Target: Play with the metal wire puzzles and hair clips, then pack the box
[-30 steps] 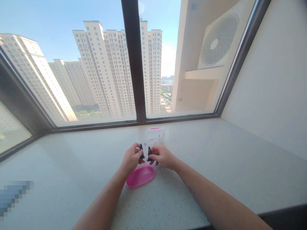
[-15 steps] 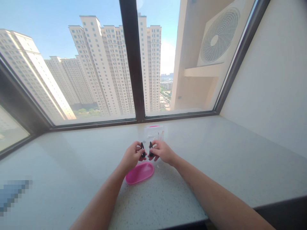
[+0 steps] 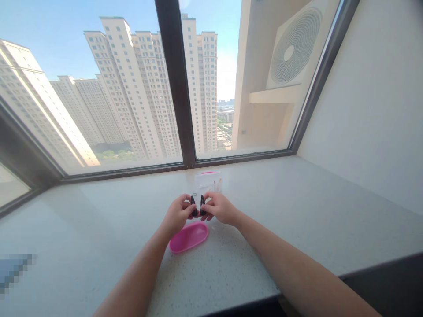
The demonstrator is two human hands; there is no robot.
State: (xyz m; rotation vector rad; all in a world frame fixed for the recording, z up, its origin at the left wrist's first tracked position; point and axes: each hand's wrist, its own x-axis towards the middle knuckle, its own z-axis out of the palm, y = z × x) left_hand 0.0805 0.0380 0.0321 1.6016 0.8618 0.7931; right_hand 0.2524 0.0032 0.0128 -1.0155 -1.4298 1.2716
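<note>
The left black clip (image 3: 194,207) and the right black clip (image 3: 202,206) stand nearly upright side by side above the windowsill (image 3: 280,229), with a narrow gap between them. The left hand (image 3: 177,215) pinches one between thumb and fingers and the right hand (image 3: 220,208) pinches the other the same way, each gripping from its outer side. That seems to leave the facing sides free and lets the two be held level, perhaps so they can be seen together. Whether the fingertips meet beneath the clips is too small to tell.

Just on the near side of the hands lies the pink tray (image 3: 190,238), set aslant, its left end partly behind the left wrist; its raised rim would suit keeping small pieces from straying. Its place so close probably spares the arms any reaching.

Beyond the clips, a small dark ring (image 3: 194,195) lies near a clear bag (image 3: 209,180) with a pink strip along its top. The bag sits toward the window frame (image 3: 188,166), likely to leave the nearer sill for handling; its contents are hard to make out.
</note>
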